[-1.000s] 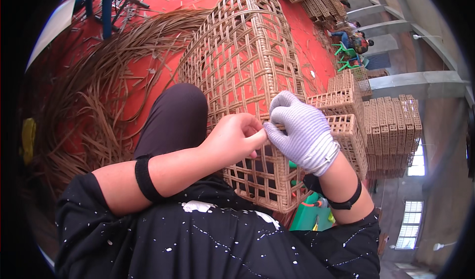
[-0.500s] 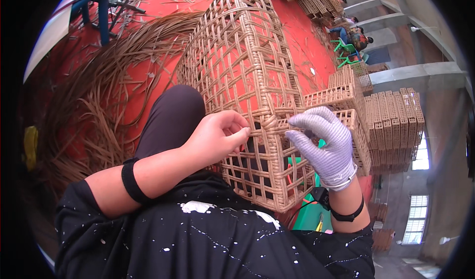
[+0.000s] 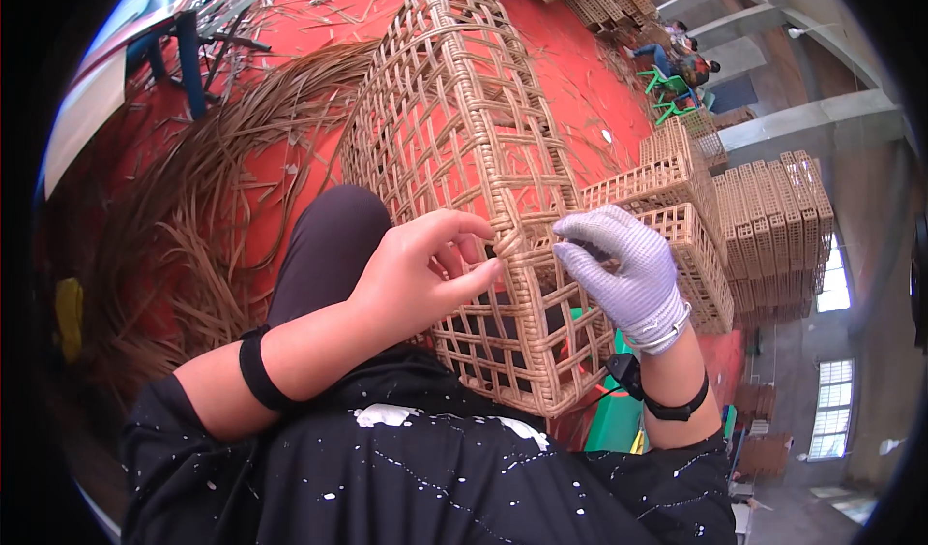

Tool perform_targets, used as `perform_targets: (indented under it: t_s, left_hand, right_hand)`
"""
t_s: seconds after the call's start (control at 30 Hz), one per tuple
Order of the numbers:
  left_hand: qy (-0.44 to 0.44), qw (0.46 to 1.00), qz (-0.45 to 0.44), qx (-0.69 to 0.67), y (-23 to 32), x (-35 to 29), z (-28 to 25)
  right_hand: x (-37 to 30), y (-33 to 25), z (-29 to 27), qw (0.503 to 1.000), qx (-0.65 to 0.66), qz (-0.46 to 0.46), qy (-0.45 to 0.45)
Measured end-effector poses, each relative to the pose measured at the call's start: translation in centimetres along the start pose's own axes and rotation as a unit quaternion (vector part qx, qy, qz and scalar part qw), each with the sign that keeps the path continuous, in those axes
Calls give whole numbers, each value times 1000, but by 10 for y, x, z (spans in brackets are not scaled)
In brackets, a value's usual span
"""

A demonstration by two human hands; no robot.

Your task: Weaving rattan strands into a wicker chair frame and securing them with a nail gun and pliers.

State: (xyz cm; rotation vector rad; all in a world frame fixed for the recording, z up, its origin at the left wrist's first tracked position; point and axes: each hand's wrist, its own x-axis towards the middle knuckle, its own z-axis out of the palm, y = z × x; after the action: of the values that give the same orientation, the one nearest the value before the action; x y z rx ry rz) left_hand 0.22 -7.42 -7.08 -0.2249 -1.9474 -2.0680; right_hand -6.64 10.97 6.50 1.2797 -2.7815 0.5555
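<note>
A tall open-weave basket (image 3: pixel 422 119) of brown rattan-like strands stands tilted between my knee and my right arm. My bare left hand (image 3: pixel 425 265) is at its near corner edge, thumb and index finger apart on either side of a wrapped joint. My right hand (image 3: pixel 623 269), in a pale lilac knitted glove, hovers by the basket's right side. Its fingers curl, with a small gap between thumb and index fingertips, and no strand shows clearly between them. Black bands circle both forearms.
Loose brown strands (image 3: pixel 227 158) lie heaped on the red floor (image 3: pixel 580 110) to the left. Finished-looking woven baskets (image 3: pixel 677 245) and a larger stack (image 3: pixel 773 235) stand at the right. A blue-legged table (image 3: pixel 190 66) is at upper left; people sit by green chairs (image 3: pixel 667 90) farther off.
My left hand has moved up and right to the corner edge, and its thumb and index finger have spread. The right hand has shifted slightly up and left. The view has tilted a little.
</note>
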Motion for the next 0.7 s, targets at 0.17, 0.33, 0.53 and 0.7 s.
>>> perform_targets:
  t_s: [0.17, 0.33, 0.53, 0.7]
  left_hand:
    - [-23, 999, 14, 24, 4, 6, 4]
    - [6, 998, 58, 28, -4, 11, 6]
    - [-32, 999, -21, -36, 13, 13, 7]
    - [-105, 994, 26, 15, 15, 20, -1]
  right_hand:
    - [4, 10, 2, 999, -32, 4, -27]
    - [14, 30, 11, 992, -108, -20, -57]
    - [19, 30, -1, 980, -135, 46, -136]
    - [-8, 52, -24, 998, -65, 10, 10]
